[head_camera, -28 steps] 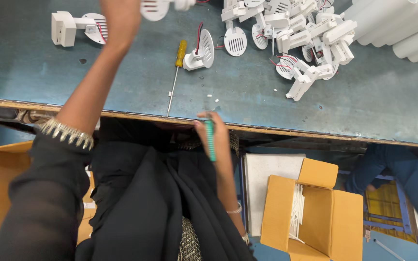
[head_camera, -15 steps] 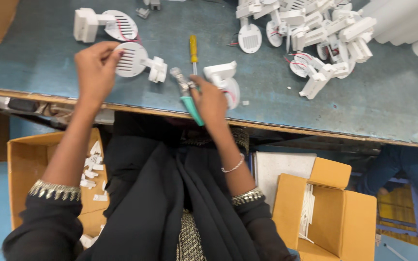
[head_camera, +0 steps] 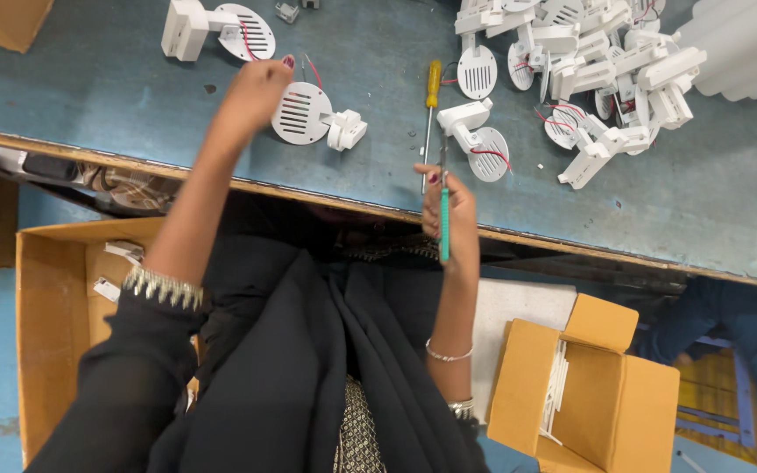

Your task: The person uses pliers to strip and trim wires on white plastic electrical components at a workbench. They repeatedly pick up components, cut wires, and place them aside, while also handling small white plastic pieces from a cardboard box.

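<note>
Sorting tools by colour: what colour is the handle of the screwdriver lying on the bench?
Yellow; the screwdriver shows in the head view.

The left hand (head_camera: 256, 92) touches a round white slotted part (head_camera: 302, 114) on the blue surface (head_camera: 133, 96); the right hand (head_camera: 449, 210) holds a green-handled tool (head_camera: 444, 223).

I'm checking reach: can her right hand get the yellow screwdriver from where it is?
Probably yes: the yellow screwdriver lies just beyond the right hand, nothing between, but that hand already holds a green-handled tool.

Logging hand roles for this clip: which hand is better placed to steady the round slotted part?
Left. The left hand already touches the round slotted part; the right hand is occupied holding a green-handled tool.
</note>
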